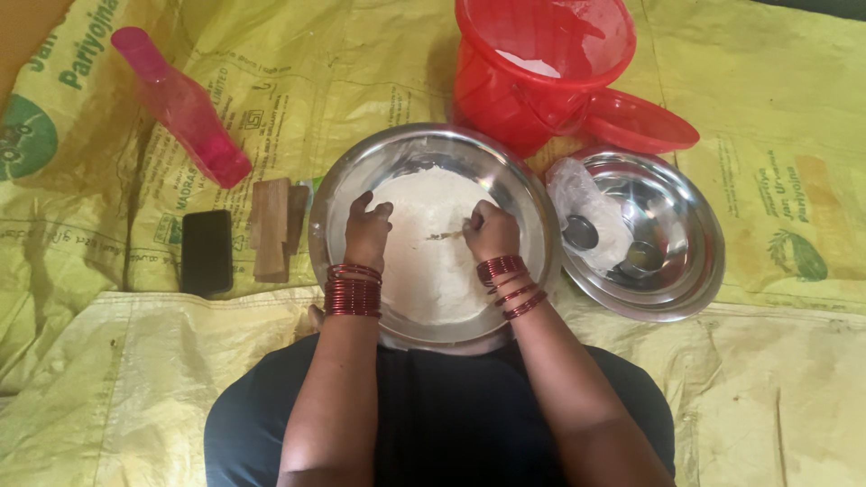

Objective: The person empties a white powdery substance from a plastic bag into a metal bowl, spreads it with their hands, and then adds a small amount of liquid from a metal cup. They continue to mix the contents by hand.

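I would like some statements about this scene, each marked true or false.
1. Both hands, the left hand and the right hand, are in the flour inside the large steel bowl. True.
2. The red bucket stands upright. False: it is tipped toward the camera, so its inside shows.
3. A dark phone lies left of the wooden blocks. True.
4. The pink bottle stands inside the second steel bowl. False: it lies on the yellow sheet, at the far left.
5. Red bangles are on both wrists. True.
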